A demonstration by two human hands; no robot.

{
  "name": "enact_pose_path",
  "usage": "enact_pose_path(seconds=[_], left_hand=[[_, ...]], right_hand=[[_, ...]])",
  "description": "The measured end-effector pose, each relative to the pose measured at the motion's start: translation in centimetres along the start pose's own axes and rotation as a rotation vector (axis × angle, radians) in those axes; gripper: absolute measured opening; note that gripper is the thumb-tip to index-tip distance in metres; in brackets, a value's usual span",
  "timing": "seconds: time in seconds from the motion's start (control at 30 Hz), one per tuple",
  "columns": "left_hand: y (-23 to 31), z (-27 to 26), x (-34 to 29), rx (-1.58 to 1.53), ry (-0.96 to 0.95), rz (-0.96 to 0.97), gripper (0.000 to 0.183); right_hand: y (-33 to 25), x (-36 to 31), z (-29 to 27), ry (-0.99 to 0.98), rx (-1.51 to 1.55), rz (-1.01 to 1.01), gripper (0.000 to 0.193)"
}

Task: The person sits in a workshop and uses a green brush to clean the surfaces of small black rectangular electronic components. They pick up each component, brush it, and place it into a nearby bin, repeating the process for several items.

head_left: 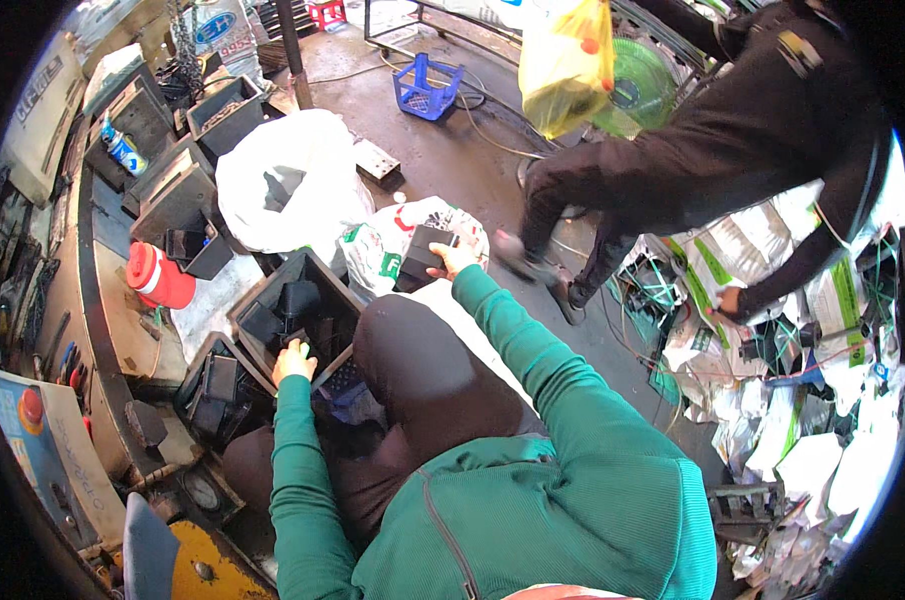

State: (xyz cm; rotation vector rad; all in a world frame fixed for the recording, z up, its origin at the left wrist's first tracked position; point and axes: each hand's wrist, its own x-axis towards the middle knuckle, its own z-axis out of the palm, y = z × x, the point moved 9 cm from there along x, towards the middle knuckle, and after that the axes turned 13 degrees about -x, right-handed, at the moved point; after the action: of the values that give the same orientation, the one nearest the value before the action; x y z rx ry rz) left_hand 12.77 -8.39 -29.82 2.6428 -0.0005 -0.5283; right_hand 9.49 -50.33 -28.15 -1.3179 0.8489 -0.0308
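My right hand grips a black box-shaped plastic part above an open white sack with printed sides. Below and to the left, a dark grey crate holds several black plastic parts. Over that crate's near side lies my left hand, its fingers curled; what they hold, if anything, is hidden. Close to the left hand, a second dark bin contains more black parts.
A large white bag, grey bins and a red jug stand left. A blue stool is beyond. At right a person in dark clothes carries a yellow bag, bending over piled white sacks.
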Motion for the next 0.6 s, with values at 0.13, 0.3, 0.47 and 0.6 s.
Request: enact_pose_path(seconds=[0.13, 0.3, 0.47, 0.6], left_hand=[[1.8, -2.0, -0.5, -0.124, 0.169, -0.046, 0.061], [0.1, 0.3, 3.5, -0.041, 0.130, 0.071, 0.057], [1.2, -1.5, 3.4, 0.111, -0.088, 0.163, 0.059], [0.8, 0.3, 2.7, 0.310, -0.336, 0.226, 0.061]], right_hand=[[-1.4, 0.6, -0.3, 0.142, -0.316, -0.094, 0.060], [-2.0, -3.6, 6.4, -0.142, -0.520, -0.441, 0.062], [-7.1, -17.1, 11.3, -0.144, -0.917, -0.992, 0.037], [-7.5, -17.5, 10.9, -0.120, -1.017, -0.907, 0.033]])
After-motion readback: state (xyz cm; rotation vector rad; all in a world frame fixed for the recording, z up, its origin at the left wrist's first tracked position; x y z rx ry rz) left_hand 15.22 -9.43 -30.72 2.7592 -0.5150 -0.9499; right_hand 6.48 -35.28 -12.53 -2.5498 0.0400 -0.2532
